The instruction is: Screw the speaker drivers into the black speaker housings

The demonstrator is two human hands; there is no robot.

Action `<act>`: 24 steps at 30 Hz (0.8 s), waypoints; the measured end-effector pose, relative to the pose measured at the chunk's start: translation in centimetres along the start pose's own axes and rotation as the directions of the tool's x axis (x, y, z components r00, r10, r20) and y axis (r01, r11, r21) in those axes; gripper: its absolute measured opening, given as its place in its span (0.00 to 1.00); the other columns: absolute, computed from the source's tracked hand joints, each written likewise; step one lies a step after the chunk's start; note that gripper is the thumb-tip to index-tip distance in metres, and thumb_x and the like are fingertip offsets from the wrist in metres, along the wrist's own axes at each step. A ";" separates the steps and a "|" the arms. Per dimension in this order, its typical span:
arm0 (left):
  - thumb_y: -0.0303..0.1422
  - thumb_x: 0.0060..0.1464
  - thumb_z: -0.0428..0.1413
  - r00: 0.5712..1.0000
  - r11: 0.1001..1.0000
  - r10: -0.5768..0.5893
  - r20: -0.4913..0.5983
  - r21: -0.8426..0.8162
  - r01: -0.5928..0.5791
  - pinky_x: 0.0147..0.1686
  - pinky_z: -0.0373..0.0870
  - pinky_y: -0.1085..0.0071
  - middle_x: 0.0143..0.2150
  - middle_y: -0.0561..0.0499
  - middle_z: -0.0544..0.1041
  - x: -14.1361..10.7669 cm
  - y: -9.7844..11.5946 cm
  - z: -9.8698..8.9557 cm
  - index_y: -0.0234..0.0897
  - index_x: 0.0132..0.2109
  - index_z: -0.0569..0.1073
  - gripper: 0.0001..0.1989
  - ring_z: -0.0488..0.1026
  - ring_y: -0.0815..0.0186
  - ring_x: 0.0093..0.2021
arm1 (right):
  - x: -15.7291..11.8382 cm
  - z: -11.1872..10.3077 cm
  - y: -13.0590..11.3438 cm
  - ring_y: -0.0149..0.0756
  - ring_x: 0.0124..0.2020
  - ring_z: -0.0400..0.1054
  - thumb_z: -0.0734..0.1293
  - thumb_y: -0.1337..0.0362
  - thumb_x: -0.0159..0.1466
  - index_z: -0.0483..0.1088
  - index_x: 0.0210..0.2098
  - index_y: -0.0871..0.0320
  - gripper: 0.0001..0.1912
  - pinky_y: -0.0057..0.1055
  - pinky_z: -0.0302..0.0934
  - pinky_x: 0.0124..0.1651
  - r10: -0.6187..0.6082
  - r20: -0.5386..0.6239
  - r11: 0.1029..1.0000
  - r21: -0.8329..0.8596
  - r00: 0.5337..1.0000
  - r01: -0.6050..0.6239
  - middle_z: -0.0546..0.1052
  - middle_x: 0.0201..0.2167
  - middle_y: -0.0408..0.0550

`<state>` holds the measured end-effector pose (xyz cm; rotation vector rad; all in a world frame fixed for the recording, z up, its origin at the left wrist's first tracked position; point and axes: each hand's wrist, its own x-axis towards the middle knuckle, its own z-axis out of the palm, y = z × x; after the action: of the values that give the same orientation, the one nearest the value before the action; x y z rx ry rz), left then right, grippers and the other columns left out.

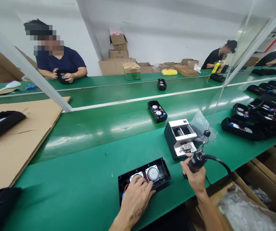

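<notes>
The black box (144,178) lies low in the middle of the frame on the green table (80,179), long side running left to right, with the left hand (138,195) pressing flat on it, while the right hand (195,175), just to its right, grips a screwdriver (197,160).

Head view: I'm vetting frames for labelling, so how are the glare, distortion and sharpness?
Head view: overhead light leaves pale streaks of glare on the green belt; the wide lens bends the belt edges and the white post; the left hand on the black speaker case and the right hand gripping the electric screwdriver are sharp; co-workers' faces are pixelated.
</notes>
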<state>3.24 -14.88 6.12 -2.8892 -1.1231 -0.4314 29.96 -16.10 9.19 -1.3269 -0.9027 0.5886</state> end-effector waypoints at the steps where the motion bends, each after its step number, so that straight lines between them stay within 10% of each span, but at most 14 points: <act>1: 0.34 0.70 0.60 1.000 1.000 0.012 -0.016 0.003 -0.012 0.51 0.71 0.57 0.34 0.54 0.81 -0.1 0.0 -0.1 0.40 0.45 0.76 0.03 0.77 0.59 0.37 | 0.1 0.1 0.0 0.32 0.16 0.64 0.79 0.50 0.62 0.71 0.47 0.57 0.24 0.32 0.66 0.22 0.006 -0.012 1.000 -0.005 1.000 -0.006 0.71 0.19 0.35; 6: 0.32 0.68 0.60 0.998 0.999 0.030 -0.057 -0.015 -0.031 0.47 0.69 0.57 0.32 0.54 0.80 -0.2 0.1 -0.4 0.40 0.45 0.77 0.01 0.75 0.58 0.36 | 2.0 -0.4 -1.0 0.31 0.15 0.63 0.79 0.52 0.63 0.69 0.43 0.56 0.21 0.31 0.62 0.22 0.023 -0.055 0.999 0.041 0.998 -0.020 0.70 0.18 0.33; 13: 0.38 0.71 0.60 0.997 1.000 0.008 -0.078 0.031 -0.005 0.47 0.65 0.57 0.31 0.54 0.79 0.3 0.4 -0.7 0.42 0.39 0.76 0.09 0.74 0.57 0.36 | 8.1 -0.5 -4.8 0.30 0.16 0.64 0.78 0.56 0.63 0.65 0.46 0.54 0.22 0.32 0.65 0.28 -0.280 -0.379 0.933 0.110 0.882 0.343 0.70 0.18 0.30; 24: 0.39 0.73 0.57 0.997 1.000 -0.021 -0.070 0.017 0.022 0.47 0.64 0.56 0.31 0.53 0.79 0.4 0.4 -0.4 0.43 0.38 0.76 0.12 0.74 0.57 0.35 | 8.3 0.5 -4.4 0.30 0.16 0.63 0.80 0.53 0.59 0.71 0.40 0.57 0.20 0.31 0.62 0.22 -0.062 0.027 0.997 -0.040 0.998 0.063 0.71 0.19 0.35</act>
<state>3.69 -14.98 6.63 -2.8253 -1.1424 -0.5156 33.52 -9.87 15.35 -1.3253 -0.9788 0.5421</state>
